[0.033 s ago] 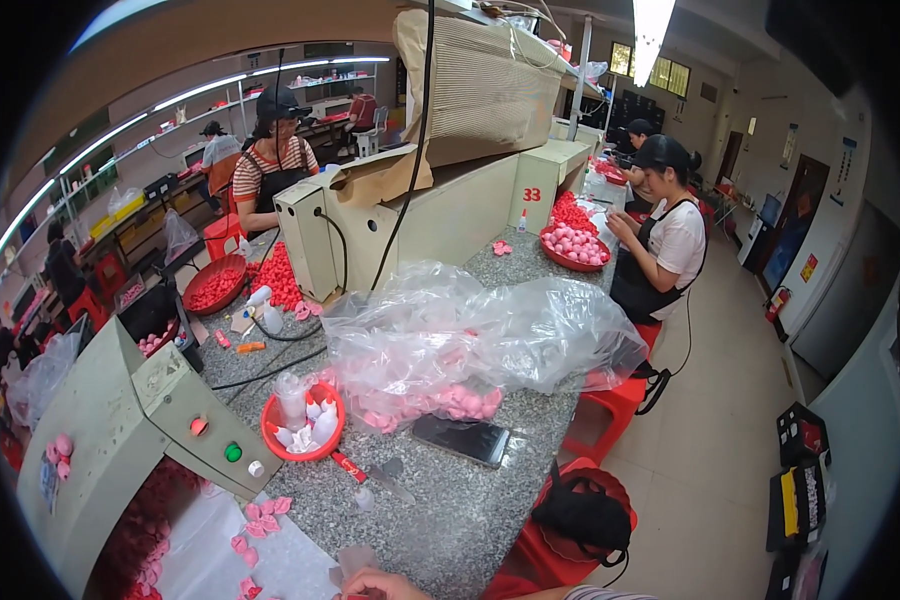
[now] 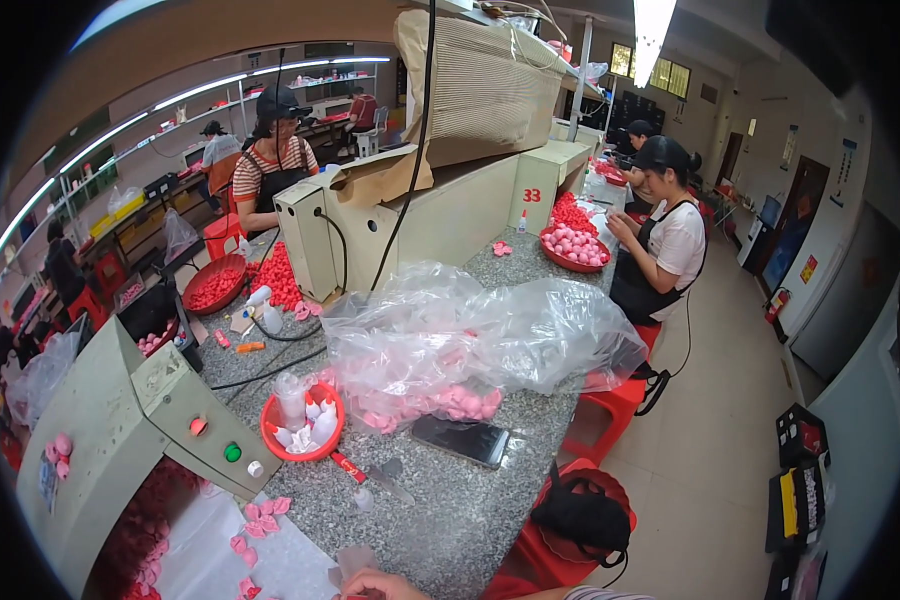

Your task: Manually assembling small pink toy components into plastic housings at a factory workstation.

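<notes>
Hand [image 2: 385,583]: only one shows, at the lower edge, which one unclear; grip curled near a small clear piece [image 2: 353,560], hold cannot be told.
Done: few pink pieces [image 2: 260,515] lie on the surface [image 2: 450,520].
Left: clear bag [image 2: 470,350] beyond holds many pink pieces.

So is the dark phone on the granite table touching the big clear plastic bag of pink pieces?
Cannot tell. In the head view the phone lies right at the near edge of the plastic bag; the crinkled film reaches its top edge, but neither contact nor a gap shows plainly.
</notes>
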A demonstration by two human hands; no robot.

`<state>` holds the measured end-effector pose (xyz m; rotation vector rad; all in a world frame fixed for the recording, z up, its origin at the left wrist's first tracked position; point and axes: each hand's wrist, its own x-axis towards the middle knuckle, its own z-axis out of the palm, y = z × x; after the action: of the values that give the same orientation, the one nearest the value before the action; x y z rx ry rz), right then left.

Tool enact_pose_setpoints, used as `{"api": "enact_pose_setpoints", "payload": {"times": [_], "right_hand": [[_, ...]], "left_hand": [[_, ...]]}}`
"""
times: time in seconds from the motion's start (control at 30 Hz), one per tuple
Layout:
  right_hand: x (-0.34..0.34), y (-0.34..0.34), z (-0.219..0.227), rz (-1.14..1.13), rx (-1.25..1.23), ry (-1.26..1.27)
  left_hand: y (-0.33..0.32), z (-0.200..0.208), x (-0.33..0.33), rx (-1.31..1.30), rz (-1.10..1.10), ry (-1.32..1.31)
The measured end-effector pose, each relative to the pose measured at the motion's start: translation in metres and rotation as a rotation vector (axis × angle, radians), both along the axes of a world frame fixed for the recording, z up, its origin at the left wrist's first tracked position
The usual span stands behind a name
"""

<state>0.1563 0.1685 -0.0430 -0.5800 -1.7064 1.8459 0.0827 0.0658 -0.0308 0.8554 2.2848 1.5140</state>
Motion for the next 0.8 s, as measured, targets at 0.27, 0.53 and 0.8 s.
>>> {"api": "enact_pose_setpoints", "payload": {"times": [0.27, 0.53, 0.8], "right_hand": [[0.000, -0.001, 0.003, -0.009, 0.023, -0.017], [0.002, 0.000, 0.011, 0.000, -0.062, 0.004], [0.013, -0.012, 0.018, -0.056, -0.050, -0.092]], "left_hand": [[0.003, 0.005, 0.003, -0.048, -0.016, 0.014], [0.005, 0.006, 0.006, -0.047, 0.062, -0.177], [-0.007, -0.014, 0.009, 0.023, -0.040, -0.010]]}}
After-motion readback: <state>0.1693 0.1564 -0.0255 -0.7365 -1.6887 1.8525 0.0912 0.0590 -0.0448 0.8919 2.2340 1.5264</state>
